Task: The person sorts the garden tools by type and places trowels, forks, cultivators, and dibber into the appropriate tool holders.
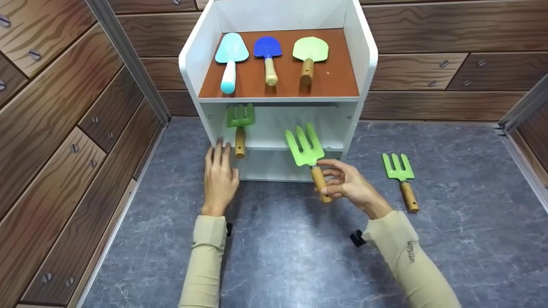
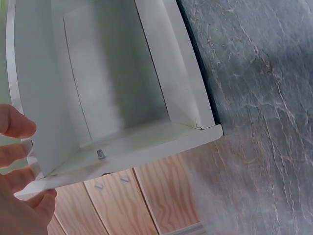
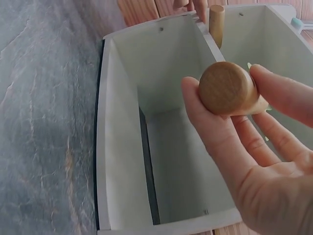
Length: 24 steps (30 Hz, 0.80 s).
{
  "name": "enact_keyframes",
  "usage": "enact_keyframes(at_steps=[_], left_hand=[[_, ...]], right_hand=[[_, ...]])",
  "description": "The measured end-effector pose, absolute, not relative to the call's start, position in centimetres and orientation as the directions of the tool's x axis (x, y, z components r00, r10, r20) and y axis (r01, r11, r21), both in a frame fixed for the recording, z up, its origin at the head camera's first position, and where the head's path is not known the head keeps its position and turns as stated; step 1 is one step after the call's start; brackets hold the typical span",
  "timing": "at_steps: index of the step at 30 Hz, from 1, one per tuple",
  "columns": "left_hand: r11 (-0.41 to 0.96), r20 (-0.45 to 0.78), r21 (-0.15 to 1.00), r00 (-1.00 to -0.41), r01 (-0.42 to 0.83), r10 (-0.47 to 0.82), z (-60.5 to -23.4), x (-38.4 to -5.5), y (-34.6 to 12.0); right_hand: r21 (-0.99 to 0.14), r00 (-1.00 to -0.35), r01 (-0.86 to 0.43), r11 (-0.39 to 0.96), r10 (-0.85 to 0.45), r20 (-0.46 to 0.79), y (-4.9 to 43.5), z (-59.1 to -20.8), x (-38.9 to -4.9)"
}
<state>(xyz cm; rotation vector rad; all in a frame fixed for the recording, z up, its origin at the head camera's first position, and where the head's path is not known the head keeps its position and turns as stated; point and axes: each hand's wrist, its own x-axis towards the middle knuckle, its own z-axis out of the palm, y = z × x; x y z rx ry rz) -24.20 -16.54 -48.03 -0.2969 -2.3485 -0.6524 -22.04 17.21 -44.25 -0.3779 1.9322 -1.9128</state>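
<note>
My right hand (image 1: 349,184) holds a green hand fork (image 1: 306,143) by its wooden handle (image 3: 227,88), thumb on one side and fingers on the other. Its three tines point toward the middle compartment of a white shelf unit (image 1: 278,100). At the unit's left front edge, my left hand (image 1: 220,179) rests with its fingers extended. Fingertips (image 2: 17,122) touch the edge of the white board in the left wrist view. Just right of that hand, a darker green hand fork (image 1: 240,117) lies in the middle compartment, its handle (image 3: 216,24) sticking out over the front.
On the brown top shelf lie a light-blue trowel (image 1: 231,49), a blue trowel (image 1: 268,47) and a pale green trowel (image 1: 311,49). Another green hand fork (image 1: 399,169) lies on the grey marbled floor (image 1: 462,239) to the right. Wood-patterned walls (image 1: 428,30) surround the area.
</note>
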Motion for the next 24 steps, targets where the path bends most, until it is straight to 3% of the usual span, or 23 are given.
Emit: enact_keyframes(at_steps=[24], left_hand=[[0.847,0.664,0.371,-0.746,0.38,0.043,-48.2,-24.2,-16.6]], right_hand=[[-0.989,-0.907,0.147,-0.032,-0.403,-0.122,13.3,-42.4,-23.9]])
